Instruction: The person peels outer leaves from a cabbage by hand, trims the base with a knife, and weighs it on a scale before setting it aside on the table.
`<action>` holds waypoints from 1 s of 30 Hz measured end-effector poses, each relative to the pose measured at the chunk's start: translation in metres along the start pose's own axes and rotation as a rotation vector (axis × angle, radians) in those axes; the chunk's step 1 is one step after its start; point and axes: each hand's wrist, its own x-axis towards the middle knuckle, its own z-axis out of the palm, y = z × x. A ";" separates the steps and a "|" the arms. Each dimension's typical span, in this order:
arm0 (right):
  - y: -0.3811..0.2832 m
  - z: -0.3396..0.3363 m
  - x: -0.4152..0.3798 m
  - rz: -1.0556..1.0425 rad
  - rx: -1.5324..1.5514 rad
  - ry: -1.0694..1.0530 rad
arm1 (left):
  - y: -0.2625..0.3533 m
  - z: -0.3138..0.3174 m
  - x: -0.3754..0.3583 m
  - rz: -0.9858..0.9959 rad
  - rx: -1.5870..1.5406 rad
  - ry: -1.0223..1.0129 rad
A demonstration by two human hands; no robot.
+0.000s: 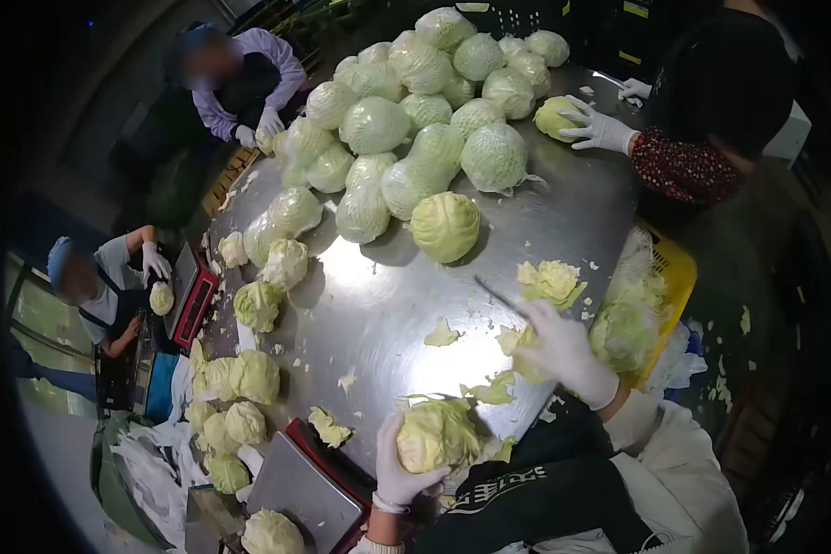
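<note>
My gloved left hand (pixel 399 469) is wrapped round the left side of a trimmed cabbage (pixel 437 438) at the table's near edge. My gloved right hand (pixel 568 353) grips a knife (pixel 499 296), its dark blade pointing away and to the left; the handle is hidden in my fist. Pale leaf pieces show beside that hand. Loose cabbage leaves (pixel 490 390) lie between my two hands. A pile of trimmed leaves (pixel 552 281) sits just beyond the knife hand, and one whole bare cabbage (pixel 446 227) stands farther up the metal table (pixel 379 319).
Net-wrapped cabbages (pixel 376 125) are heaped at the far side. Trimmed cabbages (pixel 254 376) line the left edge near a scale (pixel 307 494). A yellow crate (pixel 676 268) holding cabbage scraps stands at right. Several co-workers surround the table; one gloved hand (pixel 603 131) touches a cabbage (pixel 557 119).
</note>
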 end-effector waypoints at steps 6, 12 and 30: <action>-0.031 0.060 -0.016 -0.321 0.489 -0.203 | 0.006 0.025 0.015 -0.232 -0.644 0.103; 0.064 0.046 -0.005 -0.067 0.050 0.063 | 0.001 0.044 0.004 -0.281 -0.815 0.246; -0.021 0.056 -0.020 -0.314 0.267 -0.129 | 0.010 0.061 0.038 -0.143 -0.213 0.361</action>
